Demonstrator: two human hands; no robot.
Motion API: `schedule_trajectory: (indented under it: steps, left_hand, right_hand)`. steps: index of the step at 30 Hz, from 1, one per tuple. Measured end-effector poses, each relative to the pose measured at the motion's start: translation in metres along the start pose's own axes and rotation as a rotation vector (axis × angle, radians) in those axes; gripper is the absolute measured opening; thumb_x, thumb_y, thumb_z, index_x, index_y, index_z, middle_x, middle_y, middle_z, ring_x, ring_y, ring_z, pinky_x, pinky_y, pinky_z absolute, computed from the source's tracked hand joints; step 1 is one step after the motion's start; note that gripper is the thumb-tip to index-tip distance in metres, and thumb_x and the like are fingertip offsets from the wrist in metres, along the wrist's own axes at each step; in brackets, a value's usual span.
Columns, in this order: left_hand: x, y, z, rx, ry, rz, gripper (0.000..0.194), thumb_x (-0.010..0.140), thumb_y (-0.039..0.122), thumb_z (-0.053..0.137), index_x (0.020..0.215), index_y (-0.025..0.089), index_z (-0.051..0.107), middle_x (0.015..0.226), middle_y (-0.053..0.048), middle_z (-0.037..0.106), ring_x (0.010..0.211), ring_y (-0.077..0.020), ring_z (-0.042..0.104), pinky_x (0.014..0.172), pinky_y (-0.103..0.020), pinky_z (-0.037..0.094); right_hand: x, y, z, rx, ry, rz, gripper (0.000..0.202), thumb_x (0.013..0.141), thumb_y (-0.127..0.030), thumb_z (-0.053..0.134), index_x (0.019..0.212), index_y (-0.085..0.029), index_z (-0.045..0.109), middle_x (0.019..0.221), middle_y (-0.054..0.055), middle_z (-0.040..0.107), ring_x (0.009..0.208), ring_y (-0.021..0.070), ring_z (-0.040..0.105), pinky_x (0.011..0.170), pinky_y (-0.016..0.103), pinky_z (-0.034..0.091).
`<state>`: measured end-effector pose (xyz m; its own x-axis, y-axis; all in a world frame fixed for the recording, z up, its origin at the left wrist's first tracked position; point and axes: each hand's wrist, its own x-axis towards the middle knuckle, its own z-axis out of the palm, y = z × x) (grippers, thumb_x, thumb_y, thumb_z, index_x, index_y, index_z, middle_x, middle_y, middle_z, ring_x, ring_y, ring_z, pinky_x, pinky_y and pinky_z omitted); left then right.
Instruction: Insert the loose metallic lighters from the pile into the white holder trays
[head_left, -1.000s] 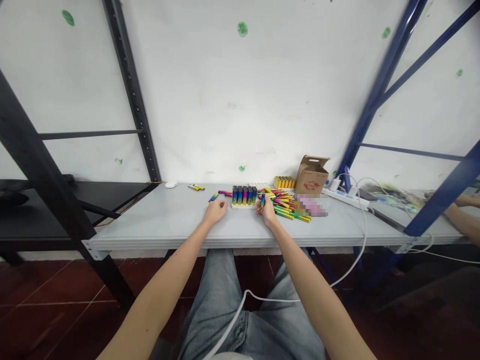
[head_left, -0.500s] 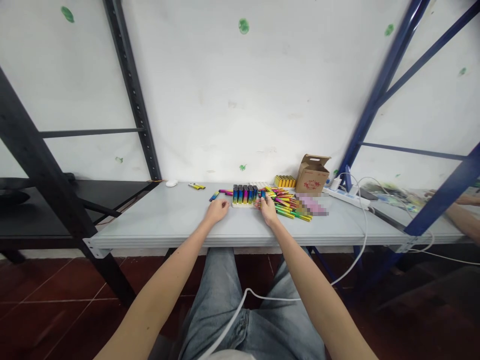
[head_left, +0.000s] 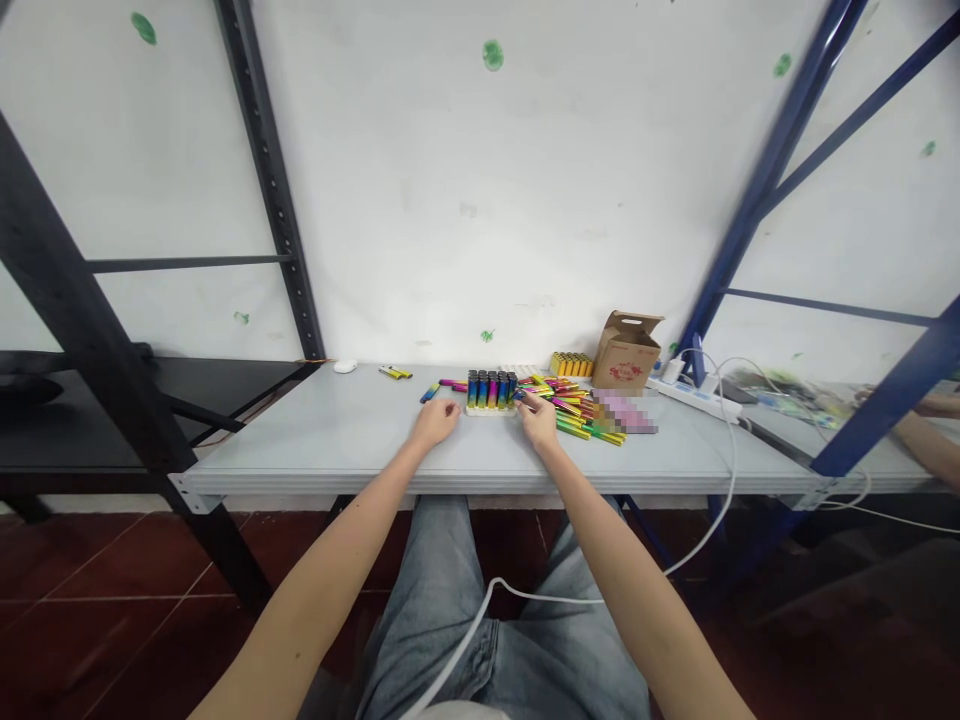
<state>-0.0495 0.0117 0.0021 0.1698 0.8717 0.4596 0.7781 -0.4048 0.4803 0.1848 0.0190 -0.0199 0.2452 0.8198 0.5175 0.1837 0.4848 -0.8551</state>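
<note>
Smack in the middle of the table (head_left: 360, 440), a white tray (head_left: 489, 411) is sitting with rows of black-capped, shiny upright lighters (head_left: 493, 390) standing in it. Calling that tray the middle of the dial, with 12 toward the wall, the right hand (head_left: 537, 418) is hanging out at 4 o'clock, its fingers pinching a dark blue lighter (head_left: 519, 396) right by the tray's end. The left hand (head_left: 436, 424) is resting at 8 o'clock, fingers curled in, and honestly I can't tell if it's gripping anything. So yeah, the hands are staying on opposite sides, tray between them.

At 9, a loose blue lighter (head_left: 430, 393) is lying near the left fingertips, and two yellow lighters (head_left: 395, 372) are lying farther out, between 9 and 10. Over at 3, a messy pile of metallic lighters (head_left: 574, 408) is spreading out, with a pixelated pink patch (head_left: 634, 412) showing just past it. Between 2 and 3, a yellow block of lighters (head_left: 571, 364) is standing beside an open cardboard box (head_left: 625, 362).
</note>
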Motion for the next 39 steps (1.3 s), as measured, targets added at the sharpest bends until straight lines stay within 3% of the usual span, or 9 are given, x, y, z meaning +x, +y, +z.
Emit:
schedule_trajectory:
  steps: [5,12,17,26,30,34,36,39]
  left_hand:
    - [0.001,-0.002,0.001,-0.004,-0.001,-0.001,0.027,0.088,0.027,0.046,0.075,0.021,0.07,0.071,-0.005,0.068,0.071,-0.0207,0.061,0.07,-0.03,0.043]
    - [0.003,-0.007,0.005,0.011,0.001,-0.006,0.027,0.087,0.026,0.046,0.081,0.02,0.072,0.074,-0.004,0.07,0.074,-0.0211,0.063,0.073,-0.031,0.045]
    - [0.003,-0.009,0.006,0.021,-0.001,0.006,0.028,0.088,0.028,0.046,0.082,0.02,0.072,0.073,-0.005,0.069,0.073,-0.0209,0.062,0.072,-0.032,0.046]
    - [0.001,-0.005,0.003,0.024,-0.026,0.0,0.029,0.089,0.029,0.044,0.084,0.02,0.071,0.078,-0.006,0.07,0.077,-0.0219,0.064,0.076,-0.034,0.049]
    - [-0.003,-0.001,0.001,0.084,-0.087,0.097,0.033,0.089,0.034,0.046,0.108,0.018,0.068,0.109,-0.009,0.07,0.103,-0.0255,0.062,0.093,-0.037,0.047]
    - [-0.004,0.002,0.004,0.208,-0.174,0.176,0.059,0.088,0.045,0.049,0.14,0.018,0.047,0.144,-0.012,0.05,0.131,-0.0317,0.045,0.111,-0.046,0.032]
    - [-0.004,0.002,0.005,0.228,-0.215,0.17,0.063,0.089,0.048,0.047,0.145,0.017,0.041,0.149,-0.013,0.046,0.134,-0.0322,0.043,0.112,-0.047,0.03]
    - [-0.004,0.001,0.005,0.228,-0.241,0.178,0.064,0.089,0.049,0.046,0.144,0.017,0.042,0.145,-0.013,0.05,0.132,-0.0313,0.045,0.111,-0.046,0.033]
  right_hand:
    - [0.003,0.006,-0.001,-0.095,-0.038,-0.008,0.033,0.074,-0.034,0.057,0.096,-0.013,0.07,0.094,0.011,0.074,0.085,0.0244,0.067,0.084,0.038,0.051]
    - [0.003,0.0,0.002,-0.429,-0.033,-0.066,0.031,0.089,-0.04,0.044,0.094,-0.015,0.062,0.092,0.012,0.068,0.087,0.0235,0.062,0.083,0.035,0.048]
    - [0.008,-0.005,0.001,-0.707,-0.133,-0.143,0.028,0.097,-0.035,0.032,0.095,-0.02,0.055,0.102,0.011,0.063,0.1,0.0248,0.056,0.088,0.037,0.044]
    - [0.02,-0.011,-0.011,-0.768,-0.354,-0.174,0.023,0.098,-0.032,0.028,0.096,-0.02,0.048,0.105,0.012,0.06,0.097,0.0238,0.054,0.086,0.037,0.043]
    - [0.021,-0.02,-0.012,-0.855,-0.399,-0.109,0.023,0.1,-0.032,0.028,0.096,-0.019,0.047,0.106,0.012,0.061,0.098,0.0238,0.056,0.086,0.036,0.043]
    - [0.015,-0.029,-0.009,-0.926,-0.366,-0.06,0.027,0.101,-0.035,0.027,0.1,-0.019,0.049,0.11,0.012,0.062,0.099,0.0237,0.058,0.083,0.034,0.043]
    - [0.01,-0.034,-0.004,-0.969,-0.316,-0.042,0.028,0.101,-0.036,0.027,0.102,-0.019,0.05,0.112,0.012,0.062,0.101,0.0233,0.06,0.082,0.033,0.044]
    - [0.004,-0.043,0.005,-1.039,-0.214,0.011,0.029,0.099,-0.037,0.031,0.104,-0.019,0.054,0.112,0.012,0.064,0.1,0.024,0.062,0.082,0.033,0.044]
